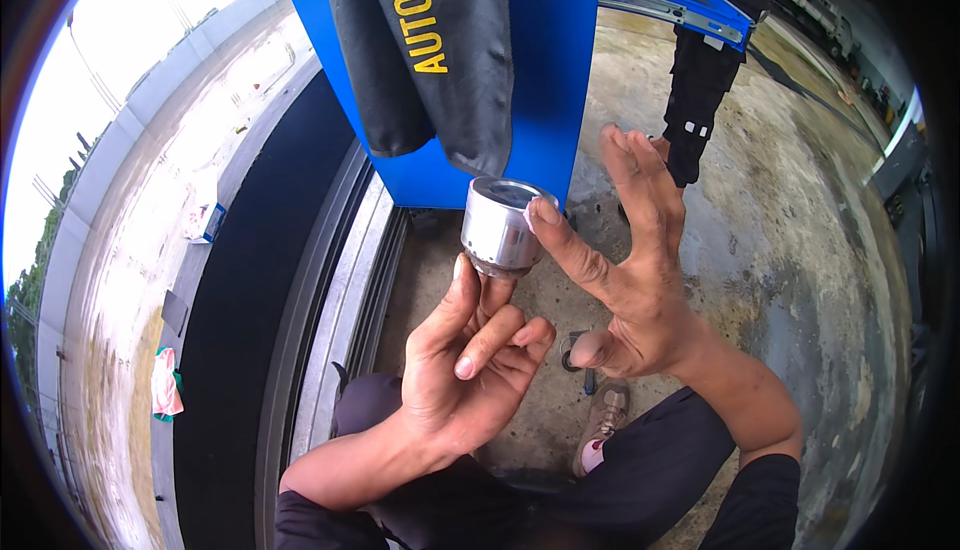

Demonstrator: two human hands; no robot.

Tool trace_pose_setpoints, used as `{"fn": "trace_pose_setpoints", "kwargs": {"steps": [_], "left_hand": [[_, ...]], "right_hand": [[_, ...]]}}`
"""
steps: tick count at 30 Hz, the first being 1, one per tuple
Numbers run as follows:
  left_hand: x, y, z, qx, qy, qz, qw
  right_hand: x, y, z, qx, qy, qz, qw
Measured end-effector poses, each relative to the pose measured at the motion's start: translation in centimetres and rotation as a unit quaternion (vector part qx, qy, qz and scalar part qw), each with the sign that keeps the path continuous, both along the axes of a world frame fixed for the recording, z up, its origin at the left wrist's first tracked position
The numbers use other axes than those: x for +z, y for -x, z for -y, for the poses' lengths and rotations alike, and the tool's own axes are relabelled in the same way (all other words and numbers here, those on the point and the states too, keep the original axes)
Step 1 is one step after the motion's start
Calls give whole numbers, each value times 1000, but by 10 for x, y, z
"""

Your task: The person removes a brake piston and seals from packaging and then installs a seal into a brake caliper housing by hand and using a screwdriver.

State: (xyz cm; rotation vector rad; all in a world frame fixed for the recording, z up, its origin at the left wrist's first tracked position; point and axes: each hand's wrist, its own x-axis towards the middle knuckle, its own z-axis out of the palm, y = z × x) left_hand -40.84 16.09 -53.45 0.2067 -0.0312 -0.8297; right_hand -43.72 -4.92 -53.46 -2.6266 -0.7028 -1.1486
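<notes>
In front of me is a shiny silver metal piston (503, 225), a short hollow cylinder with its round mouth facing up. Its narrower lower end looks dirty. My left hand (470, 370) holds it from below, pinching that lower end between thumb and fingers, with the other fingers curled. My right hand (640, 280) is open with its fingers spread. Its index fingertip, with a pale smear on it, touches or nearly touches the piston's right side near the rim.
Beyond the piston stands a blue cabinet (545, 70) with a dark printed cloth (470, 100) draped over it. Another person's leg (697, 100) shows beside an open blue drawer (690, 5). Small dark parts (588, 375) lie on the floor; a pinkish cloth (166, 385) lies left.
</notes>
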Motion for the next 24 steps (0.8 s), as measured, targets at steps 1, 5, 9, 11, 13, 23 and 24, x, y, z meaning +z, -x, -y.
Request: {"fn": "trace_pose_setpoints", "kwargs": {"steps": [1,5,9,11,13,23,24], "left_hand": [[-1,0,1,1,-7,3,1000],[-3,-1,0,6,-26,19,999],[-2,-1,0,13,-31,3,999],[-6,-2,-2,17,-24,1,1000],[-6,-2,-4,18,-26,10,999],[-3,-1,-1,12,-52,-5,999],[0,-1,0,11,-66,0,998]], "right_hand": [[-1,1,1,-6,9,4,1000],[2,1,0,-7,17,8,1000],[7,3,4,63,-98,-51,992],[10,8,3,99,-182,-106,972],[8,9,8,102,-173,-119,972],[4,7,8,147,-190,-176,955],[5,7,8,166,-238,-198,936]]}}
